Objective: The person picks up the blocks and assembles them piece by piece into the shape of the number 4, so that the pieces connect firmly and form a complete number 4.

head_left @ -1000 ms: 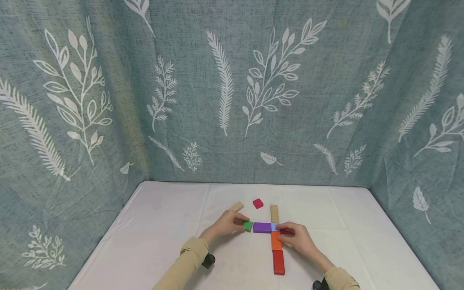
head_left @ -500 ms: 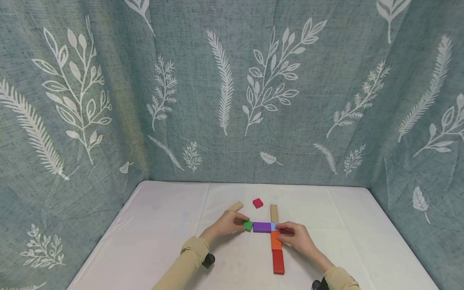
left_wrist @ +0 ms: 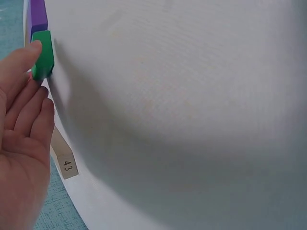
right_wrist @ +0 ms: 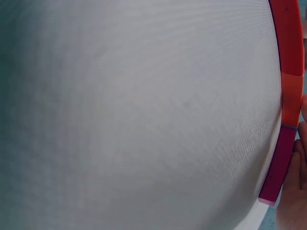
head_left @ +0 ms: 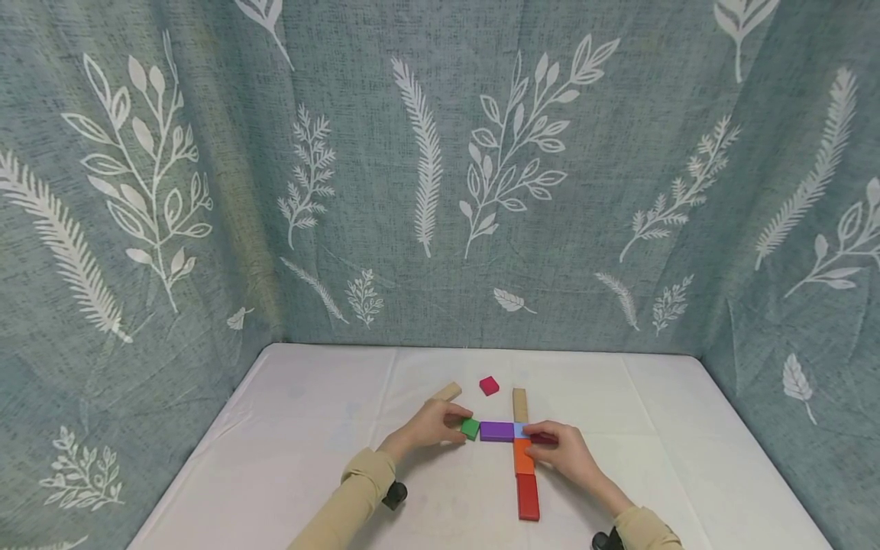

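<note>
My left hand [head_left: 429,422] pinches a small green block [head_left: 470,428] between thumb and fingers, right at the left end of a purple block [head_left: 496,431]. In the left wrist view, the thumb lies across the face of the green block [left_wrist: 44,55]. My right hand [head_left: 564,452] rests over the crossing of the row, fingertips at a light blue block [head_left: 519,430] and an orange block [head_left: 524,456]. A dark red block [head_left: 545,438] lies partly hidden under this hand; the right wrist view shows its long side, the maroon face [right_wrist: 278,165], beside the fingers.
A red block [head_left: 528,496] continues the column toward me, and a plain wood block [head_left: 519,405] extends it away. Behind them lies a crimson block [head_left: 489,386]. Another wood block [head_left: 450,392], marked with digits, sits beyond my left hand. White cloth [head_left: 639,435] covers the table.
The green block turns very slightly in the left fingers. Otherwise both hands and the blocks stay where they were.
</note>
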`<state>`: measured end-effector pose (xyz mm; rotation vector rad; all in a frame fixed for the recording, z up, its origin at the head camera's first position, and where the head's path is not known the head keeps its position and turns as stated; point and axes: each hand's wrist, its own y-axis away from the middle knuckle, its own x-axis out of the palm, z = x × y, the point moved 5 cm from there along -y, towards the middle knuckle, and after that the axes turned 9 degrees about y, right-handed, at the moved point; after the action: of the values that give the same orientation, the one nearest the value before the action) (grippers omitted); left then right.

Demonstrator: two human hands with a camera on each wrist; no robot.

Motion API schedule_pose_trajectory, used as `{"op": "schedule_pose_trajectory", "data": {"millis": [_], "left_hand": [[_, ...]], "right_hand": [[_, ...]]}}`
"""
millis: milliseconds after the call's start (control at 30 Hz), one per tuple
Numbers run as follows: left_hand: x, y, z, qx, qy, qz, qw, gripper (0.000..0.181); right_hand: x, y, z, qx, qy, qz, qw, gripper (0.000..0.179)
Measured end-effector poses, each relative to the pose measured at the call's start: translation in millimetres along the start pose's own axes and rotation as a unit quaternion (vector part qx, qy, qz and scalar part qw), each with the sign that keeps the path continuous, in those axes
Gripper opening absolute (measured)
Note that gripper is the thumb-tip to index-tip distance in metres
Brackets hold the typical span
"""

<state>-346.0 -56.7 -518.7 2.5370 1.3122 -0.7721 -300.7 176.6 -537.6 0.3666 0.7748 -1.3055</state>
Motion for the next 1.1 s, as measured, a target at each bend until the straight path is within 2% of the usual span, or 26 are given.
{"op": "schedule_pose_trajectory", "data": {"millis": [167, 467, 667, 933, 1100], "left_hand": [[-1.9, -0.3, -2.5, -0.009, 0.002, -0.010, 0.9999, 0.042], [-4.9, -1.1, -12.2, -0.006, 0.024, -0.039, 0.9990, 0.045], [-13.1, -4.6, -17.3, 0.015, 0.024, -0.098, 0.9948, 0.041], [-34.0, -7.9, -15.5, 0.013, 0.018, -0.173, 0.9846, 0.034], [-48.5, -7.7, -18.2, 0.015, 0.008, -0.204, 0.9789, 0.032]], "right_hand": [[0, -0.4, -1, 0.003, 0.000, -0.002, 1.0000, 0.031], [0, -0.9, -3, 0.003, -0.004, -0.004, 1.0000, 0.030], [-1, -1.7, -3, -0.001, -0.005, -0.005, 1.0000, 0.031], [-1, -2.1, -3, -0.003, -0.001, -0.005, 1.0000, 0.030], [-1, -2.2, -2, -0.008, 0.001, -0.006, 0.9999, 0.030]]}}
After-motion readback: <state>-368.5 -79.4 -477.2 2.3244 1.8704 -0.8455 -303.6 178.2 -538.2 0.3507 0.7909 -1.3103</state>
